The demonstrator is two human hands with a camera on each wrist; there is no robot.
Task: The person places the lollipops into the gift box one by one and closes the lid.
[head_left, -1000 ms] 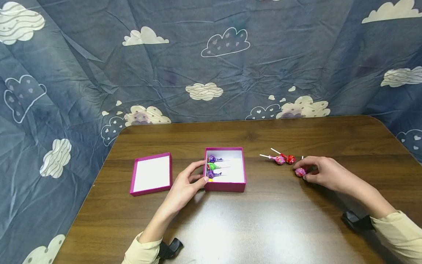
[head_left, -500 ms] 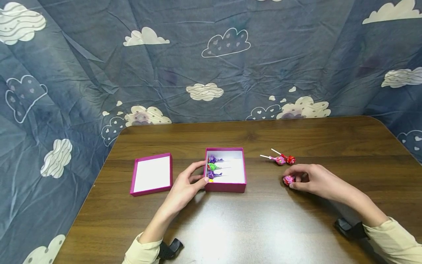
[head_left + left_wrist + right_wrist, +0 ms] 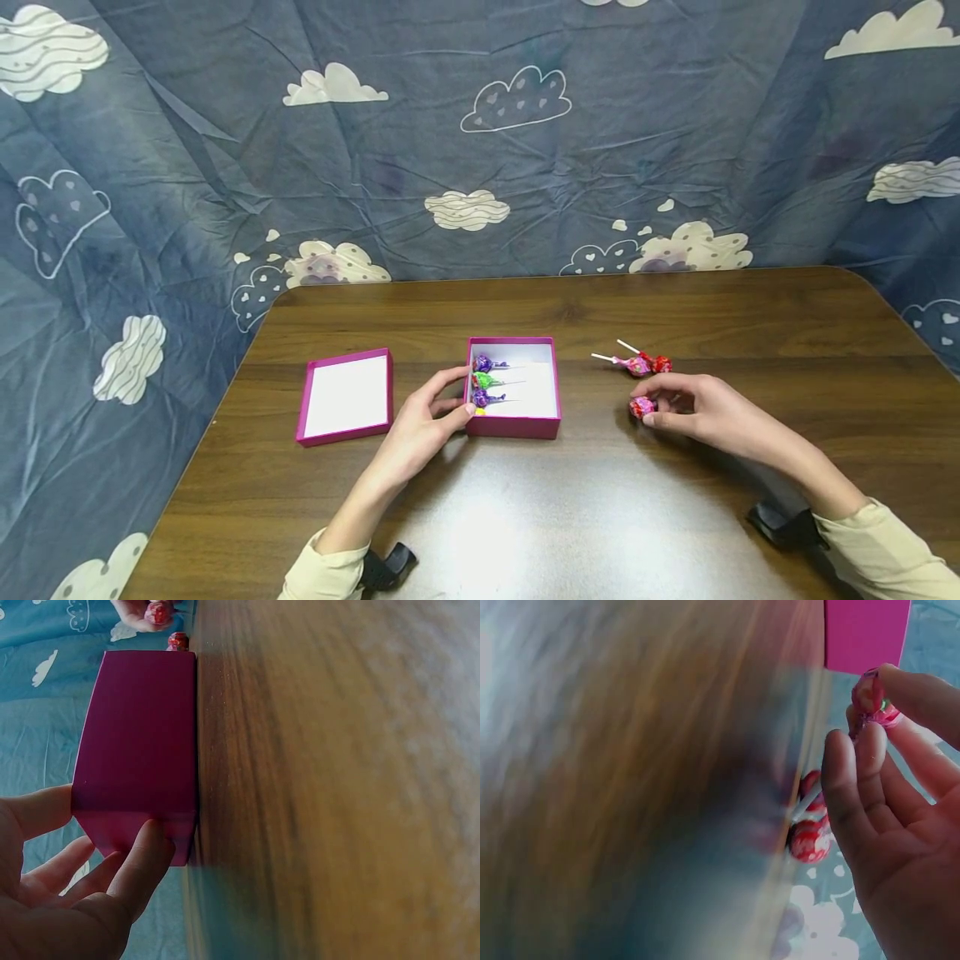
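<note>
My left hand (image 3: 420, 427) holds the left end of a magenta box (image 3: 513, 427), thumb at the near corner of the rim and fingers against the side wall. Inside the box's white interior lie a purple lollipop (image 3: 482, 363), a green lollipop (image 3: 482, 380) and another purple lollipop (image 3: 482, 398); a bit of yellow shows under my thumb. To the right of the box, my right hand (image 3: 705, 406) pinches a pink-red lollipop (image 3: 642, 407) by its wrapped head between thumb and fingertips. The right wrist view shows that lollipop (image 3: 868, 694) too; its stick is hidden by the hand.
Behind the right hand, a pink lollipop (image 3: 637, 367) and a red lollipop (image 3: 662, 364) lie side by side, sticks pointing left. The magenta lid (image 3: 347, 397) rests white side up left of the box. A cloud-print cloth (image 3: 480, 150) hangs beyond the wooden table (image 3: 570, 304).
My right hand has carried the pink-red lollipop left and slightly nearer, away from the other two loose lollipops. The left hand and the box have stayed in place.
</note>
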